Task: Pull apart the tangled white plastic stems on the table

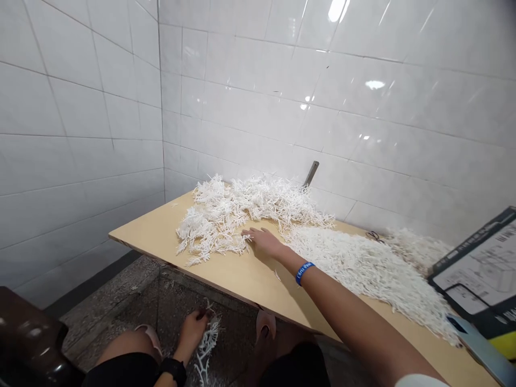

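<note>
Work at a wooden desk (147, 228) set in a tiled corner. The left hand (194, 329), below the front edge, has its fingers pinched on a white branched strand (208, 341), which hangs over the speckled floor (141, 301). The right hand (266, 243) lies palm down at the near side of a heap of branched white strands (262, 201); its fingers are extended and slightly parted, and whether they grip a sprig cannot be told.

Surroundings: beside the right forearm, a broad bed of short white pieces (358, 263) covers the desk's right half; a creamier mound (419, 247) adjoins it, with a dark loop (374, 236) at their border. A printed carton (479, 279), a pale blue phone (484, 346) and a yellow object (503, 346) crowd the right end. Behind the heap, a metal bar (311, 174) rises at a slant before the tiled back wall (262, 118).

Margins: plain wood borders the heap on the left, up to the desk's corner, and runs as a band along the front edge, crossed at right by the forearm. The back wall limits reach beyond the heap. Below, the left hand occupies the gap between the person's knees, with a glossy brown piece of furniture (28, 344) at far left.
</note>
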Demonstrator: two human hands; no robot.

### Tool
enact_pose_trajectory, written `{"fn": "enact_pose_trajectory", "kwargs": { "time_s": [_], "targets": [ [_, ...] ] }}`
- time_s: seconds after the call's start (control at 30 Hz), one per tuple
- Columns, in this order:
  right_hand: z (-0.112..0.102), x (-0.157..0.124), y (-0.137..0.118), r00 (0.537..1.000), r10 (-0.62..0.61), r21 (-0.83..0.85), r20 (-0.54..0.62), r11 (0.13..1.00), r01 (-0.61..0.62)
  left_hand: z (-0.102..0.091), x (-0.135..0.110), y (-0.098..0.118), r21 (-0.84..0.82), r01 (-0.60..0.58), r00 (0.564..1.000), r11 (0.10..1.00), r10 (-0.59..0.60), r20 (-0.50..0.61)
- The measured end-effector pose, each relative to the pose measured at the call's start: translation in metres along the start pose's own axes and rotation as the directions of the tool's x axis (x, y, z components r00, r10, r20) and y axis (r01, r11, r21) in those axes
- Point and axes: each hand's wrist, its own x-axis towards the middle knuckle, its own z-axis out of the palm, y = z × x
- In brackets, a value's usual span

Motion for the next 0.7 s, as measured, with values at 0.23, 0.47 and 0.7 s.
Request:
{"fn": "enact_pose_trajectory", "kwargs": {
  "time_s": [0.23,0.47,0.7],
  "targets": [
    [-0.018,-0.088,0.037,0.968,0.152,-0.216,-0.197,0.957,-0.194,0.01,0.009,0.003,-0.026,-0.068,0.998,0.997,0.068,-0.007],
    [0.001,-0.112,-0.014,0.976,-0.101,-0.117,-0.192,0.99,0.08,0.015,0.017,-0.008,0.003,-0.108,0.994,0.994,0.108,0.028],
    [-0.013,-0.117,0.013,0.965,0.153,-0.235,-0.214,0.951,-0.202,0.015,0.013,-0.02,-0.001,-0.09,0.994,0.996,0.09,0.057]
  ]
}}
